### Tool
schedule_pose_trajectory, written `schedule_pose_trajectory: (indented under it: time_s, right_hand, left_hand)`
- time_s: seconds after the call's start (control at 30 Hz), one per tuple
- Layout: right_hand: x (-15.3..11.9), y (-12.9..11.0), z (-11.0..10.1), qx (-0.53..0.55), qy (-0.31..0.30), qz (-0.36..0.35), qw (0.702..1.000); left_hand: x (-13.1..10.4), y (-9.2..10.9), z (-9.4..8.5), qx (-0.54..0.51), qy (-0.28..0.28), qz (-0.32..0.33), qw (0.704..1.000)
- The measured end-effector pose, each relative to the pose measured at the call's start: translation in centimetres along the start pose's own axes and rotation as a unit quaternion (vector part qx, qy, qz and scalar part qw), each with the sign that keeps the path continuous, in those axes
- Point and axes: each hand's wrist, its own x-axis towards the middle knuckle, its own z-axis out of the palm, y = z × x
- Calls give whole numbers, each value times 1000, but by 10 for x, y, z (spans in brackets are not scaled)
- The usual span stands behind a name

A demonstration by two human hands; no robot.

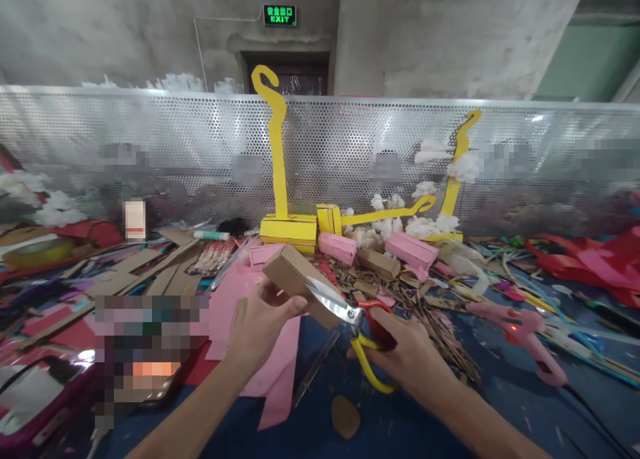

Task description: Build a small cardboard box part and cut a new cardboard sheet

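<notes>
My left hand (pixel 263 315) grips a small brown cardboard box (pixel 295 272) near the middle of the view, its thumb on the near side. In my right hand (pixel 400 349) are scissors (pixel 353 313) with red and yellow handles. Their silver blades point up and left, lying along the box's side; whether they touch the cardboard I cannot tell. Beneath the left hand spreads a pink sheet (pixel 280 372). Behind the box stand a yellow hook-shaped piece on a block (pixel 289 229) and a pink block (pixel 337 247).
Cardboard scraps (pixel 440 325) litter the table right of centre. A pink glue gun (pixel 533 332) lies at the right, its cord trailing. A cardboard disc (pixel 345 416) rests at the front. On the left are cardboard strips (pixel 170 272) and a blurred-out item. A perforated metal panel (pixel 340 145) stands behind.
</notes>
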Motion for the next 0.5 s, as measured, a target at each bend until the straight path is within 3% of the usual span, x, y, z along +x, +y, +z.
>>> schedule_pose_trajectory:
  time_s: [0.3, 0.5]
  right_hand:
    - [-1, -7, -7, 32, 6, -1, 999]
    - [-3, 1, -3, 27, 15, -9, 999]
  left_hand:
    - [-2, 4, 6, -1, -1, 19, 1000]
    - [-2, 4, 7, 1, 13, 18, 1000]
